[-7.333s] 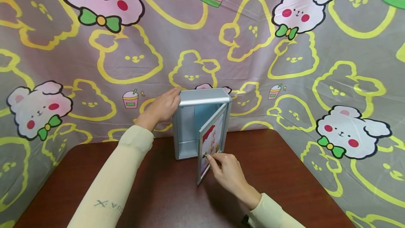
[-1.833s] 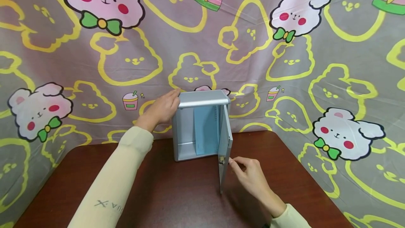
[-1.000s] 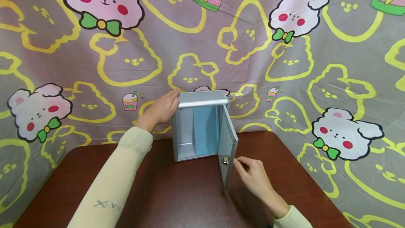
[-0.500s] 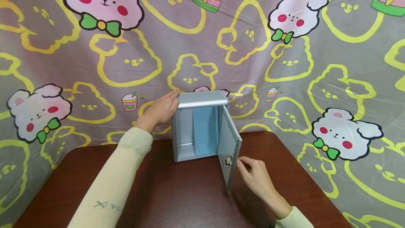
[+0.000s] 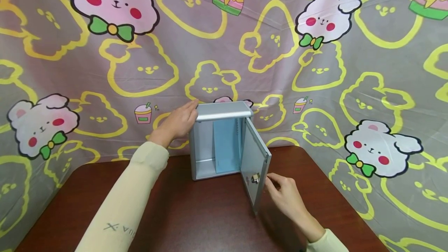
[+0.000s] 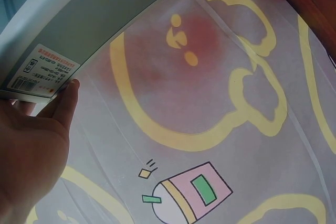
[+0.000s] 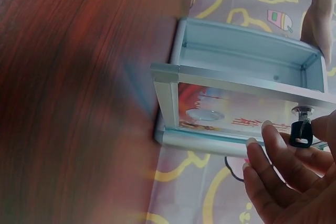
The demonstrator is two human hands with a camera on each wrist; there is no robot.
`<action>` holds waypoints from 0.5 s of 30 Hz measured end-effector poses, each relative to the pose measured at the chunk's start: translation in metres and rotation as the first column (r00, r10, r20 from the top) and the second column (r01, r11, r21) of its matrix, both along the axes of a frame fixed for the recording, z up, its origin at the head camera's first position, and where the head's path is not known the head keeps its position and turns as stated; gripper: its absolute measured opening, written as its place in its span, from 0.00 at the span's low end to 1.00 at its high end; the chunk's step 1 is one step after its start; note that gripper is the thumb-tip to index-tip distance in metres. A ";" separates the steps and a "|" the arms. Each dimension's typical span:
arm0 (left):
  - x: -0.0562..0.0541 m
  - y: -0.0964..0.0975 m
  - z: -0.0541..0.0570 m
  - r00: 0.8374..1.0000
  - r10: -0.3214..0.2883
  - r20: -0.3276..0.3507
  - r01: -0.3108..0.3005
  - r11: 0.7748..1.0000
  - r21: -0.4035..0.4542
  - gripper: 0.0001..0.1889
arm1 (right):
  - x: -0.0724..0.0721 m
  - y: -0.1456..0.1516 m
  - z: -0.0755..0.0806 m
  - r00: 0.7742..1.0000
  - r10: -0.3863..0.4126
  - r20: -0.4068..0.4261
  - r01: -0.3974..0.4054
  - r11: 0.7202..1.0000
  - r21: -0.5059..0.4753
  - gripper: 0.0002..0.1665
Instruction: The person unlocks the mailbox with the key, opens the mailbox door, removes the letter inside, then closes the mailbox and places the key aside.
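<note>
A silver metal box [image 5: 224, 107] stands upright on the table, its hinged door [image 5: 250, 154] swung out toward me on the right. The lock's metal back [image 5: 255, 178] shows on the door's inner side. In the right wrist view a black-headed key [image 7: 302, 134] sits in the lock on the printed outer face [image 7: 226, 111]. My right hand [image 5: 285, 195] pinches this key between thumb and fingers. My left hand [image 5: 178, 121] rests on the box's upper left corner with its fingers extended. Beside it, the left wrist view shows a label [image 6: 43, 72] on the box's side.
A light blue panel [image 5: 226, 147] stands inside the box, at the right. The brown wooden table [image 5: 196, 217] extends around the box. A cartoon-patterned cloth [image 5: 266, 53] hangs close behind the box and along both sides.
The door has swung farther out to the right, turning its printed face away from the head view and exposing its inner side. My right hand has moved with it; the left stays put.
</note>
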State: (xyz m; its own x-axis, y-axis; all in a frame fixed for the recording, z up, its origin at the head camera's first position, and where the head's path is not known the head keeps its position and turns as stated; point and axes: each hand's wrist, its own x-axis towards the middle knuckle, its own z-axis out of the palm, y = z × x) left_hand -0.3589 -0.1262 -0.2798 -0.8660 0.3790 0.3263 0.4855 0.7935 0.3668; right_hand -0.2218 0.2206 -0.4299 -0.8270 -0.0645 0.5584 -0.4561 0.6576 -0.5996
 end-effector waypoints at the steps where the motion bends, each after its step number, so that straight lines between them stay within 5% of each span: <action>1: 0.000 0.000 0.000 1.000 -0.001 0.001 0.001 1.000 -0.001 0.34 | 0.000 0.000 0.000 1.000 -0.002 0.000 0.002 1.000 -0.001 0.09; 15: -0.002 -0.001 0.000 1.000 -0.007 -0.003 0.007 1.000 0.000 0.33 | -0.001 0.004 -0.003 1.000 -0.025 0.013 0.025 0.999 -0.023 0.09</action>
State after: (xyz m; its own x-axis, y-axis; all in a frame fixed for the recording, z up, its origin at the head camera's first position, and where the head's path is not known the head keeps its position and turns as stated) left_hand -0.3604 -0.1272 -0.2803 -0.8623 0.3848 0.3291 0.4921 0.7900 0.3656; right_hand -0.2226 0.2247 -0.4325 -0.8354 -0.0306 0.5488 -0.4317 0.6546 -0.6206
